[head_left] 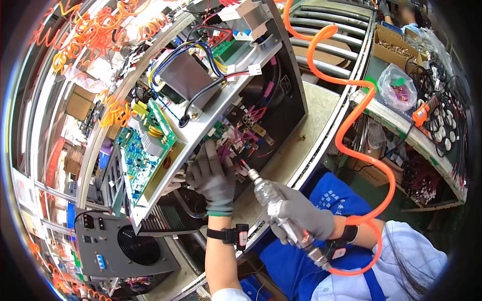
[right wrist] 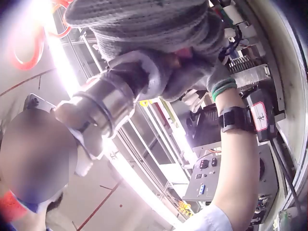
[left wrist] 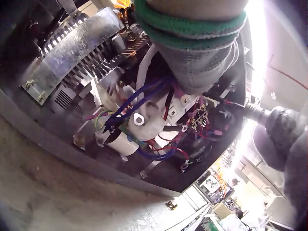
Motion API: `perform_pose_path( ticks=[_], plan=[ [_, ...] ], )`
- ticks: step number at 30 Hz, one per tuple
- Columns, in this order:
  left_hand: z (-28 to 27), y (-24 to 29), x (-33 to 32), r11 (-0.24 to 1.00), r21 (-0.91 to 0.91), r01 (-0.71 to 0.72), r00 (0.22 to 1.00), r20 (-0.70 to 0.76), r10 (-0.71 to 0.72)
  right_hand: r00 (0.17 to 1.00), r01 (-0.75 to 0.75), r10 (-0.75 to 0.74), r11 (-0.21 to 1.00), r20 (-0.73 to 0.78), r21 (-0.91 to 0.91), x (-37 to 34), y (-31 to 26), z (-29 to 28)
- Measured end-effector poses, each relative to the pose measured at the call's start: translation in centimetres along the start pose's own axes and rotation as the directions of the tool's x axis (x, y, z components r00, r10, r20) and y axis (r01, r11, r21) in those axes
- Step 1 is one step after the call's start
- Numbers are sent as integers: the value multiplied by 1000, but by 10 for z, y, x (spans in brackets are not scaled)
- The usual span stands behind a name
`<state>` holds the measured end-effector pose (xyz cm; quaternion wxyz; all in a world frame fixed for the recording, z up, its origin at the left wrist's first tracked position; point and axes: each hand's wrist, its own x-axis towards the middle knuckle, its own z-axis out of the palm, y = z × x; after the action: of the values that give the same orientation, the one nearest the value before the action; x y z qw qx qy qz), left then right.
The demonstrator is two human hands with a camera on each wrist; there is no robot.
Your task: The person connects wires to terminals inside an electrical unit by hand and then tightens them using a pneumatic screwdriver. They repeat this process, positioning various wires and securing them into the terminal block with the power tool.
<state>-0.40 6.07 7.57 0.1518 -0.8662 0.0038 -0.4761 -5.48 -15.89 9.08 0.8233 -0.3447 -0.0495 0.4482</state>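
A worker's gloved right hand wraps its fingers around a pneumatic screwdriver, its bit pointing into an open chassis near the gloved left hand, whose fingertips' hold cannot be told.

Left hand, right hand: grey knit gloves; left cuff banded green. Left side: black buckled strap, black box, red-bordered white label, black cable. Right side: black wristband. Pale blue shirt. Blue apron, white lettering, blue shoulder strap.
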Motion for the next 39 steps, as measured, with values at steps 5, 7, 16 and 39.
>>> perform_pose_path(
  ticks=[5,7,16,39],
  plan=[
    [-2,1,1,1000,0,4,1000,12,-4,994,-62,56,996,92,67,-3,-18,-11],
    [0,1,1,1000,-3,11,1000,9,-11,998,-18,20,999,61,-38,-1,-11,-14],
    [-3,5,4,1000,23,20,1000,10,-20,999,-15,22,975,29,-221,4,-2,-20],
    [-1,1,-8,998,-58,-4,999,32,6,981,-143,179,928,73,-345,-2,-66,-34]
  ],
)
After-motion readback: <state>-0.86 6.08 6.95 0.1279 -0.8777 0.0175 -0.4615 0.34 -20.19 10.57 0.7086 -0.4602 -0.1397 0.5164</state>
